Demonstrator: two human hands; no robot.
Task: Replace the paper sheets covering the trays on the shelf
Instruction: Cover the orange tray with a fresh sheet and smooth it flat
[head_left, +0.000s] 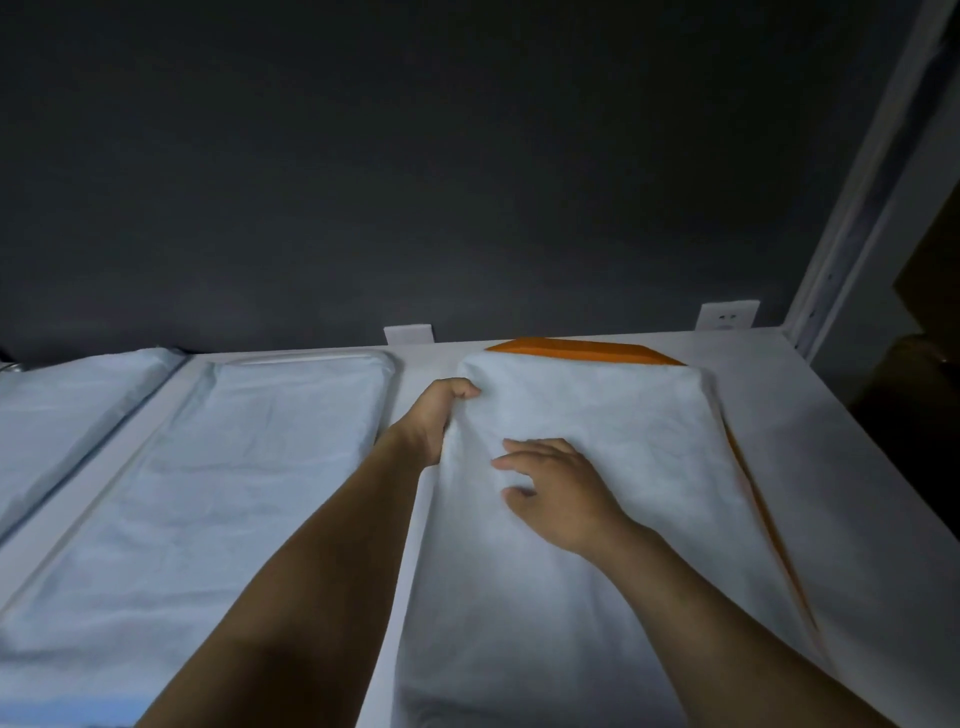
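Note:
An orange tray (587, 349) lies on the white shelf (810, 467) at the right, mostly hidden under a white paper sheet (613, 415). My left hand (439, 413) grips the sheet's left edge near the far corner, fingers curled over it. My right hand (558, 491) rests flat on the middle of the same sheet, fingers spread. Only the tray's far rim and a thin strip of its right side show.
A second tray (311, 358) covered with a white sheet (218, 493) lies to the left, and a third covered one (62, 410) at the far left. A dark wall stands behind. A white upright post (852, 208) bounds the shelf on the right.

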